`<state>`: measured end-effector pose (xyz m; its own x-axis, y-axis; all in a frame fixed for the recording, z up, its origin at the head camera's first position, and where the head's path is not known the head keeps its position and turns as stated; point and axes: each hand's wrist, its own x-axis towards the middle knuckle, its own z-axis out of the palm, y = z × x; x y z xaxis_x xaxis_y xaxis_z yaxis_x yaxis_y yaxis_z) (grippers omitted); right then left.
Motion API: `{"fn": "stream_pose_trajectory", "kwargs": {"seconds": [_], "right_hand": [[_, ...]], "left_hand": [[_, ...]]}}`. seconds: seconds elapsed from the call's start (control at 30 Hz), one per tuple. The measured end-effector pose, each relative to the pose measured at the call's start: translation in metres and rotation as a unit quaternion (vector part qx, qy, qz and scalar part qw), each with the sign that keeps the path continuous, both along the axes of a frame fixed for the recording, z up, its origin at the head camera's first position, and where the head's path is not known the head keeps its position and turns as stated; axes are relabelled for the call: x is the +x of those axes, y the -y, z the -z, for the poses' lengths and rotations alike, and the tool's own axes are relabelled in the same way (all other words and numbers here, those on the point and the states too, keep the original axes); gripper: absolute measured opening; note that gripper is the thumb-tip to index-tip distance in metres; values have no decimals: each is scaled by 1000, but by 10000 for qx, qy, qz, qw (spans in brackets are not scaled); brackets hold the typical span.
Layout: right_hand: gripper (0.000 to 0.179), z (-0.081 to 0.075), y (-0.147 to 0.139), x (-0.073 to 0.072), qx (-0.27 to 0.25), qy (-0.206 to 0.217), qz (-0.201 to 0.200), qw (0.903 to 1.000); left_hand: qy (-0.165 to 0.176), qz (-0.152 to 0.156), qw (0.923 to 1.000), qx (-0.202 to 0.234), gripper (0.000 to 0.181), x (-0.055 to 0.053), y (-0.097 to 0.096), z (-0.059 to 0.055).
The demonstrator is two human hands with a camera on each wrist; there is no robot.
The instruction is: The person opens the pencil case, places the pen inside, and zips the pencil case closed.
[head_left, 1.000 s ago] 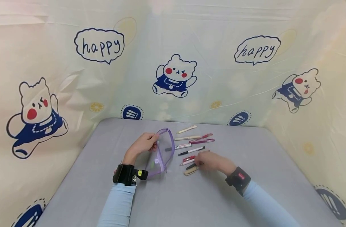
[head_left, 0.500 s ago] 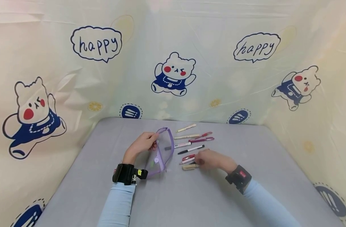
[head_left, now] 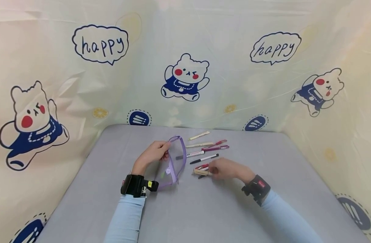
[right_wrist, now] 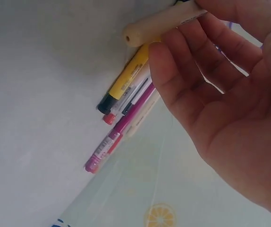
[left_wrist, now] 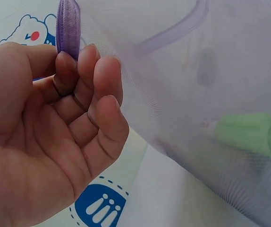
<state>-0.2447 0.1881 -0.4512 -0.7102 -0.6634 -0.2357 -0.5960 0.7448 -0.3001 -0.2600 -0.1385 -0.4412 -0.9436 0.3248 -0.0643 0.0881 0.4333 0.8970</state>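
Observation:
My left hand [head_left: 153, 152] pinches the purple zipper edge [left_wrist: 68, 33] of a see-through mesh pencil pouch [head_left: 180, 160] between thumb and forefinger. A green thing [left_wrist: 249, 134] shows through the mesh; its kind is unclear. To the right, my right hand [head_left: 226, 167] holds a beige pen [head_left: 201, 172] between thumb and fingers, tilted over other pens. In the right wrist view, a yellow marker [right_wrist: 131, 71] with a dark end and a purple pen [right_wrist: 126, 120] lie beyond the fingers. Closest to the right hand on the table is a red pen [head_left: 202, 166].
Between pouch and right hand lie a black-and-white pen [head_left: 204, 158] and a white marker [head_left: 197, 153]. Farther back are a purple pen [head_left: 215, 148] and two cream pens, one [head_left: 199, 135] nearest the back. A printed cloth [head_left: 185, 33] surrounds the grey table [head_left: 185, 216].
My right hand has picked up the beige pen from the front of the row and moved it slightly up, over the neighbouring pens. The left hand still holds the pouch in place.

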Motion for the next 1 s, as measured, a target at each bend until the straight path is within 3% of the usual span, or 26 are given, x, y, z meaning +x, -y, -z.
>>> {"fn": "stream_pose_trajectory", "kwargs": {"seconds": [0.4,0.73,1.0], "right_hand": [[9,-14,6,-3,-57,221,382,9990],[10,-16,9,-6,-568,540,415,9961],[16,-19,12,-10,-1140,992,520,9871]], "left_hand": [[31,-41,10000,53,38,1,0,-3],[40,-32,10000,14,38,1,1,-3],[6,-63,10000,8,37,1,1,-3]]}}
